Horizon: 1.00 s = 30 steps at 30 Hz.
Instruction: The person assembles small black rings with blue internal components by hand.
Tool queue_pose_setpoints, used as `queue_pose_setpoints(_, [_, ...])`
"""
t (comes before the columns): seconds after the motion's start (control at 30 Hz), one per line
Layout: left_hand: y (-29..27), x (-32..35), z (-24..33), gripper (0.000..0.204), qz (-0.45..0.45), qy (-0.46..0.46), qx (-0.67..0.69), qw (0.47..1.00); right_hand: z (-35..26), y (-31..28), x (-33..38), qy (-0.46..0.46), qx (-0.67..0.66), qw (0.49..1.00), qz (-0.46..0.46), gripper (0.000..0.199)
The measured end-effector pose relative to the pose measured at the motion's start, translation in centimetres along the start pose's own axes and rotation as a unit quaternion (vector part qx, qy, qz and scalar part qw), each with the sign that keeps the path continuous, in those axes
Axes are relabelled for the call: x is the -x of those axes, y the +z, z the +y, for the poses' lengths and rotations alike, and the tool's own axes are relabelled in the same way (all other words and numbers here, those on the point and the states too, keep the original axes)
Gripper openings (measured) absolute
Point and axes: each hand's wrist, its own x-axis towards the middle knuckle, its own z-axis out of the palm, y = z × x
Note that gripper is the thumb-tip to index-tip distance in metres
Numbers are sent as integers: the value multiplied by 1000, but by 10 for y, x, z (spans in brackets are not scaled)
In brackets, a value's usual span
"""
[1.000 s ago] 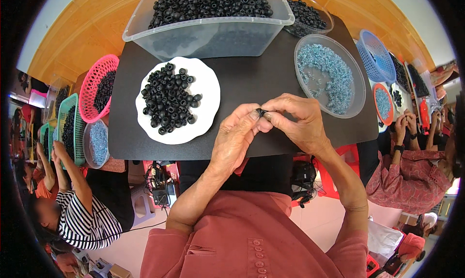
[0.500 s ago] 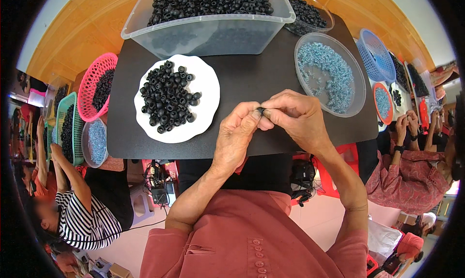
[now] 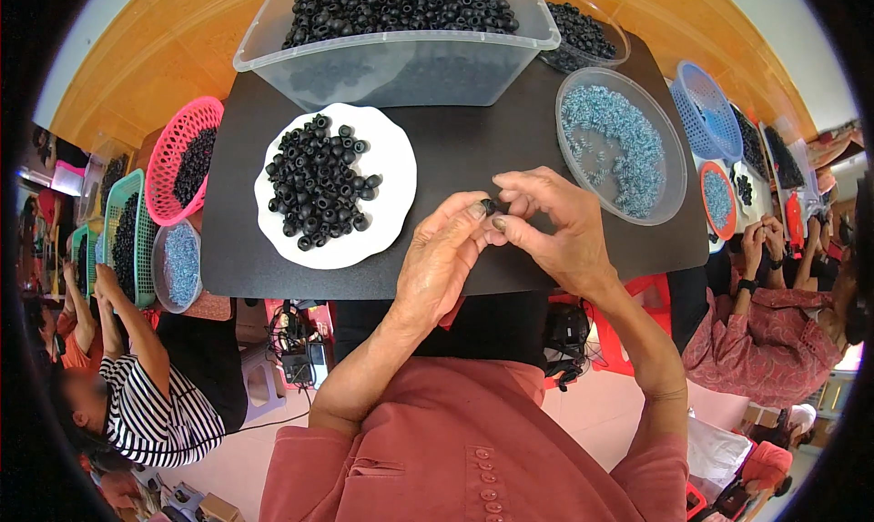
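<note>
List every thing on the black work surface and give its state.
Left hand: pinching a small black ring.
Right hand: pinching the same ring.
White plate: heaped with black rings.
Clear bin: nearly full of black rings.
Round clear tub: holding blue-grey pieces.

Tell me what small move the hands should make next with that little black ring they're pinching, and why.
Probably press the small black ring fully together between the fingertips, then set it down. Both the left hand and the right hand pinch it above the black mat, so the fitting looks unfinished. Loose rings wait on the white plate, and small blue parts fill the clear round tub at right.
</note>
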Motion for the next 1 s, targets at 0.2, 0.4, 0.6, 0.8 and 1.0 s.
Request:
queue_pose_setpoints(0.2, [-4, -3, -1, 22, -3, -37, 44, 998, 3, 13, -1, -123, 153, 979, 46, 43])
queue_pose_setpoints(0.4, [4, -2, 3, 19, 9, -46, 49, 998, 10, 15, -1, -153, 199, 968, 24, 43])
queue_pose_setpoints(0.6, [1, -3, 3, 19, 13, -68, 40, 997, 13, 15, 3, -146, 188, 971, 18, 43])
queue_pose_setpoints(0.8, [-1, 0, -2, 24, -2, -28, 14, 1000, 11, 13, 2, -169, 203, 964, 23, 42])
queue_pose_setpoints(1.0, [0, -1, -3, 23, -5, -29, -10, 1000, 14, 16, 3, -227, 248, 941, 48, 44])
